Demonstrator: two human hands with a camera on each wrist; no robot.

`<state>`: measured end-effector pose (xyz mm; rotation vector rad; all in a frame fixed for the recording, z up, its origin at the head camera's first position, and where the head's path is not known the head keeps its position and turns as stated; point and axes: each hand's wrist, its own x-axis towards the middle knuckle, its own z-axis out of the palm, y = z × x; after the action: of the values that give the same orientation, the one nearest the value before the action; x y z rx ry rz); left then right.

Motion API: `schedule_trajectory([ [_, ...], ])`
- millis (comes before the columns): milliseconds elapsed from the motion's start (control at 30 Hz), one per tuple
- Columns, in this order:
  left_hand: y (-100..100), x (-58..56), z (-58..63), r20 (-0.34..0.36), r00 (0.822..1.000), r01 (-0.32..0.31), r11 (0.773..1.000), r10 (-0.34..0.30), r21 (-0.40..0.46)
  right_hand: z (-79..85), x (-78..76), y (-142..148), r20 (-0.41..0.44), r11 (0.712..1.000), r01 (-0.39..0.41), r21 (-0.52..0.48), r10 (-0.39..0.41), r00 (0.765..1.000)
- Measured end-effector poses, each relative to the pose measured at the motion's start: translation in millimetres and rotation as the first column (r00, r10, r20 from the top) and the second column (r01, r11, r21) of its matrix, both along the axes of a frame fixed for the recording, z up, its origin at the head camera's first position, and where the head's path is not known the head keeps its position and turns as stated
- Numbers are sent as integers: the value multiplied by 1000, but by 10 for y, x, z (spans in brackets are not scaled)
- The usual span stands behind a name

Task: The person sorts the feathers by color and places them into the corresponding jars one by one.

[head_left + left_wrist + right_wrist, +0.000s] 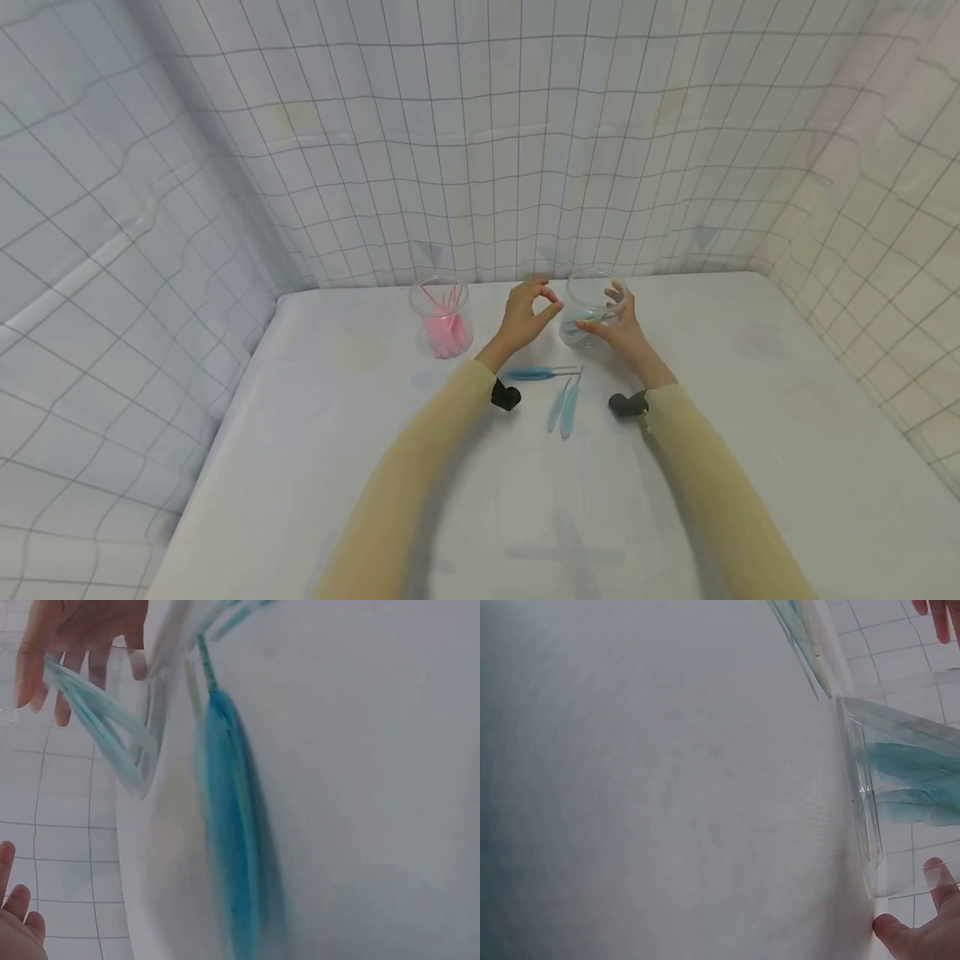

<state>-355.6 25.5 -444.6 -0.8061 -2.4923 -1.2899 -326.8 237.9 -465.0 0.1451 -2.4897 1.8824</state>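
Note:
My right hand (628, 333) holds a clear round container (576, 293) from its right side, thumb toward the front and fingers behind the wall. Slim blue-handled pieces (915, 766) lean inside it. Just left of the container is my left hand (525, 315), its fingers loosely bent, thumb and forefinger near each other with nothing between them. In front of the hands, several blue-handled pieces with thin stems lie on the table: a darker blue one (531, 373) points right, and paler ones (568, 410) point away from me.
A second clear container (439, 310), holding pink pieces (448, 335), stands to the left of my left hand. The table (315, 467) has a white cover. White grid-patterned cloth (480, 167) rises right behind the containers and along both sides.

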Motion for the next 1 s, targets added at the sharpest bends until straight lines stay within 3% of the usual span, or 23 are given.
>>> schedule_trajectory([
  [133,-55,66,-106,67,998,14,986,-3,-166,-23,-17,5,-24,1000,3,8,-3,1000],
  [300,-75,169,-220,183,983,80,925,-12,-372,-12,-16,5,-3,1000,2,18,-2,1000],
  [400,-68,204,-278,199,980,117,888,-30,-445,14,-6,0,18,1000,-10,6,9,1000],
  [733,-43,292,-249,180,982,155,790,-57,-593,42,18,-4,17,1000,-23,-21,23,1000],
  [900,-53,347,-210,203,976,190,757,-76,-626,-13,4,9,-15,1000,-11,-2,11,1000],
  [1000,-67,356,-219,221,971,213,750,-91,-627,-26,-1,4,-17,1000,-7,5,7,1000],
])
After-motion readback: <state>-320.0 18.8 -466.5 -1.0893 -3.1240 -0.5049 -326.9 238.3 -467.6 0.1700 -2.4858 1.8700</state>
